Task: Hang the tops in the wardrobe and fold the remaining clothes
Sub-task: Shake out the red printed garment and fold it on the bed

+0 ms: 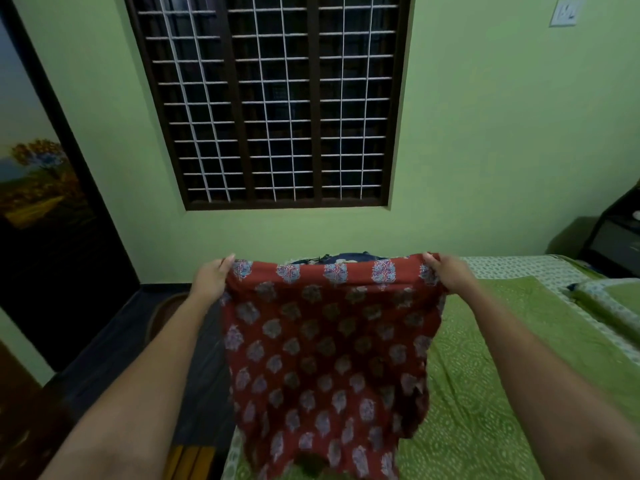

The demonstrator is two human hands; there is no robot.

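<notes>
A red cotton garment with blue-grey floral print hangs spread above the green patterned bed, seemingly to straighten it. The left hand and right hand each pinch a top corner. Dark clothes lie behind.

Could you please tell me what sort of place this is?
Most likely a home bedroom: a bed with a green cover, a barred window, and a dark bedside cabinet.

left hand + right hand grip red printed garment | spread above green bed
</notes>
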